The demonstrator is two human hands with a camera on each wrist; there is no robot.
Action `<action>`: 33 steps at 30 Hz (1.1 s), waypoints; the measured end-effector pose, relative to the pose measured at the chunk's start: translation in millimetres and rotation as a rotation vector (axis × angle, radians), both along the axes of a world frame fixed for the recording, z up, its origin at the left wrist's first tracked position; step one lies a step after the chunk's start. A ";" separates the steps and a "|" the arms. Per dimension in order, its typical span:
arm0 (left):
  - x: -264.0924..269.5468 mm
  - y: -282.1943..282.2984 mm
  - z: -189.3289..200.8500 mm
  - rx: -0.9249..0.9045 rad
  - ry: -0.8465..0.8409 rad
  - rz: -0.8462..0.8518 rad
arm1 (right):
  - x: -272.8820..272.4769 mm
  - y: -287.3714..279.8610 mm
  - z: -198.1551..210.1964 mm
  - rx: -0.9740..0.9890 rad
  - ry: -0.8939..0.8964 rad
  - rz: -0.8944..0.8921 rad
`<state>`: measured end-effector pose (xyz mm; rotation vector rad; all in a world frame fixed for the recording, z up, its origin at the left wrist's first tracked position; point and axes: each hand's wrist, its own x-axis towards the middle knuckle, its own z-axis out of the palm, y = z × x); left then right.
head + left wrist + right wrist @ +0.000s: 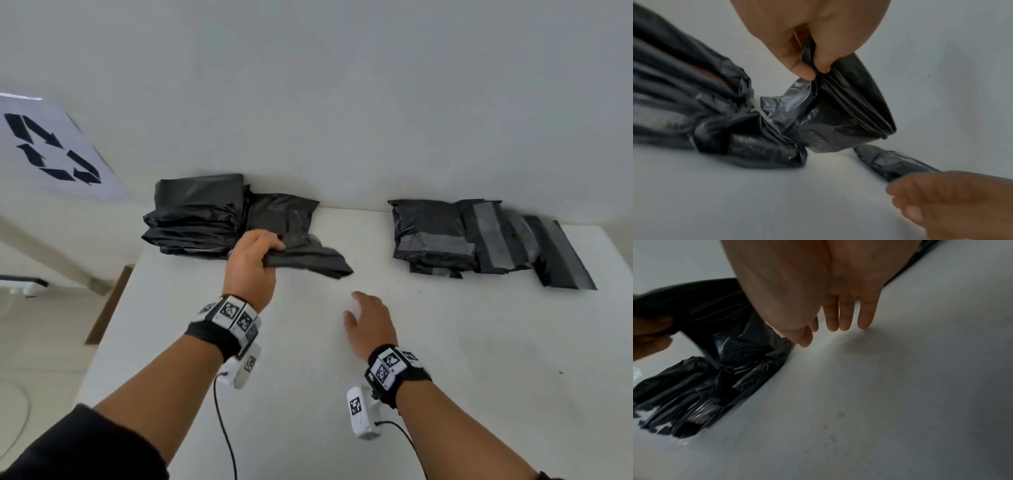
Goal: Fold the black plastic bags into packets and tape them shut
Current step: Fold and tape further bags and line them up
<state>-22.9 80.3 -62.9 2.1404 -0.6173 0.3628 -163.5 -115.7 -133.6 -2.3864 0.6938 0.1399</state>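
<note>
My left hand [255, 255] pinches a folded black plastic bag [308, 258] at its near left corner and holds it just off the white table [308, 394]; the left wrist view shows thumb and fingers [797, 68] clamped on the layered edge of the bag [855, 100]. Behind it lies a stack of untaped black bags [195, 216] against the wall. Taped packets [479, 236] with grey tape strips lie at the back right. My right hand [368, 315] hovers over the table, fingers [844, 316] straight, holding nothing.
A white sheet with a black recycling symbol [51, 150] hangs on the wall at left. The table's left edge [113, 318] drops to a light floor. Cables run from both wrist cameras over the near table.
</note>
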 end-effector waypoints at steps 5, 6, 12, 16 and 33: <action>-62.2 18.5 -54.4 -0.097 0.224 -0.188 | -37.3 -22.8 -5.6 -0.011 -0.067 -0.076; -70.9 23.9 -65.2 -0.065 0.278 -0.206 | -43.3 -24.0 -6.2 -0.018 -0.097 -0.058; -93.9 47.0 -87.6 0.422 0.375 -0.330 | -57.6 -3.7 -5.8 -0.172 -0.203 0.443; -93.9 53.3 -82.2 0.559 0.302 -0.236 | -51.1 12.4 -1.5 -0.446 -0.130 0.725; -149.7 22.7 -78.2 0.838 0.151 -0.345 | -52.9 26.0 -0.5 -0.390 -0.118 0.548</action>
